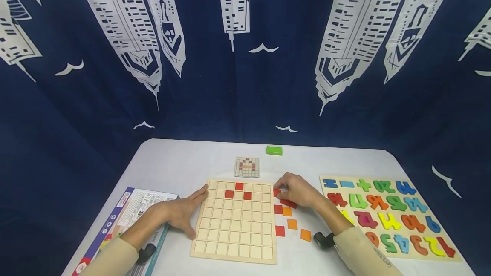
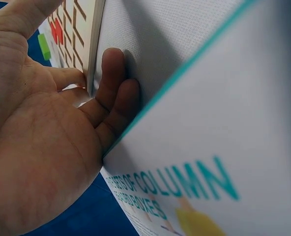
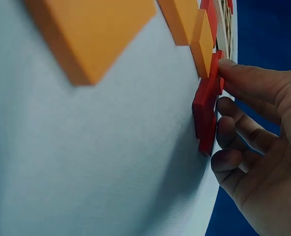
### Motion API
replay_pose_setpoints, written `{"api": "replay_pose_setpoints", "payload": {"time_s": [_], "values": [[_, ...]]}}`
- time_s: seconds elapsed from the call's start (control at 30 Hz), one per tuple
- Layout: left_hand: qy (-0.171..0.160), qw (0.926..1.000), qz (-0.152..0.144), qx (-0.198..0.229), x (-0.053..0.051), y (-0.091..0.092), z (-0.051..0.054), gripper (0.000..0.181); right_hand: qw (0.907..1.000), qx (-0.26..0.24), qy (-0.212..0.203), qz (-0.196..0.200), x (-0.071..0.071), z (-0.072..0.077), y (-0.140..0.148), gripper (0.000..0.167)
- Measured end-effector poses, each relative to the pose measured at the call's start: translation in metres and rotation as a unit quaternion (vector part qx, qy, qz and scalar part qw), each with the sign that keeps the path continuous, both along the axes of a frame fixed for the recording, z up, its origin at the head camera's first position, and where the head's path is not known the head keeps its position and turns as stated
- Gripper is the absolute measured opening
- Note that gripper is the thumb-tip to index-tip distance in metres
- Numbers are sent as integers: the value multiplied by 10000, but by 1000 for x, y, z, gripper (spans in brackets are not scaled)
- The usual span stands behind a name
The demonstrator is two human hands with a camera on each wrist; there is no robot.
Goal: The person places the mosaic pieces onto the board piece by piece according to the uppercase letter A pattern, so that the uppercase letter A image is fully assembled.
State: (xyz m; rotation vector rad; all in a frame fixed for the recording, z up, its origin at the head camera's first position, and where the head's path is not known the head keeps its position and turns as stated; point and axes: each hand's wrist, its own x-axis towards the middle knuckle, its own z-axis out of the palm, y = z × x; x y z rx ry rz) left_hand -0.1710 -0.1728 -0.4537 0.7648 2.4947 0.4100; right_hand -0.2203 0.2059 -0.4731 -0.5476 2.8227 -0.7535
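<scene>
1. Grid board (image 1: 230,225): lies flat on the white table (image 1: 176,250), in the middle of its near half.
2. Red tiles seated in the grid board: three. One (image 1: 239,186) occupies the far row; the other two, (image 1: 229,194) and (image 1: 247,196), occupy the next row, one to each side of it.
3. Left hand (image 1: 182,212): fingers and thumb spread apart. It rests at the left edge of the grid board and touches it. The box (image 1: 132,201) lies just to the left, partly beneath the left forearm.
4. Right hand (image 1: 301,188): fingers bent, positioned just beyond the far part of the board's right edge. The thumb and forefinger tips meet at a loose red tile (image 1: 277,192); whether they pinch it or only touch it cannot be told.
5. Other loose red tiles: one (image 1: 288,203) beside the right hand, with two more, (image 1: 278,209) and (image 1: 280,231), nearer along the board's right edge.
6. Orange tiles: three, (image 1: 287,211), (image 1: 292,224) and (image 1: 305,235), spaced from far to near on the table to the right of the grid board.
7. Pattern card (image 1: 247,167): lies just beyond the board's far edge.
8. Green block (image 1: 274,150): lies farther off, slightly right of the card.
9. Number board (image 1: 345,190): lies at the right, filled with coloured numerals.
</scene>
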Motion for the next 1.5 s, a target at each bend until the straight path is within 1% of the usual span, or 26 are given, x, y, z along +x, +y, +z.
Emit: {"api": "replay_pose_setpoints", "payload": {"time_s": [0.17, 0.33, 0.57, 0.67, 0.87, 1.17, 1.5], "values": [[18, 10000, -18, -11, -1, 0, 1, 127, 10000, 31, 7, -24, 0, 0, -1, 25], [15, 10000, -3, 21, -1, 0, 1, 128, 9999, -25, -26, -136, -2, -1, -2, 24], [-53, 9999, 57, 85, 0, 1, 1, 128, 9993, -237, -159, -245, 0, -4, -3, 23], [-34, 9999, 46, 88, 1, 1, 0, 128, 9988, -347, -188, -284, 1, -5, -3, 21], [-11, 9999, 28, 98, 1, 0, 0, 127, 9988, -423, -86, -223, 0, -6, -3, 18], [-28, 9999, 52, 111, 1, 0, 0, 126, 9986, -519, -41, -88, -1, -8, 0, 17], [-19, 10000, 34, 77, 1, 1, 1, 127, 9974, -710, 82, -6, 3, -7, 1, 15]]}}
